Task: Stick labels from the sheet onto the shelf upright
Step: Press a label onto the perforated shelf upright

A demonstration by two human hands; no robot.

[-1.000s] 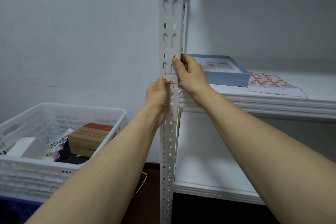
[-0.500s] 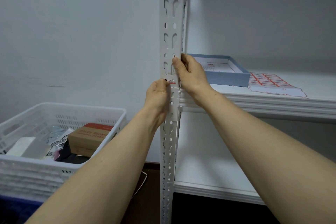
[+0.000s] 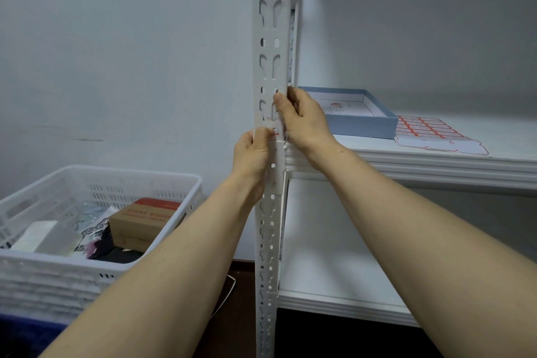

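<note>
Now my left hand and right hand pinch the shelf upright, the label crosswise beside my left thumb.

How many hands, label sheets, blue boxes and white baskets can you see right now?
hands: 2, left hand and right hand, both on the shelf upright
label sheet: 1
blue box: 1
white basket: 1
Total: 5
</note>
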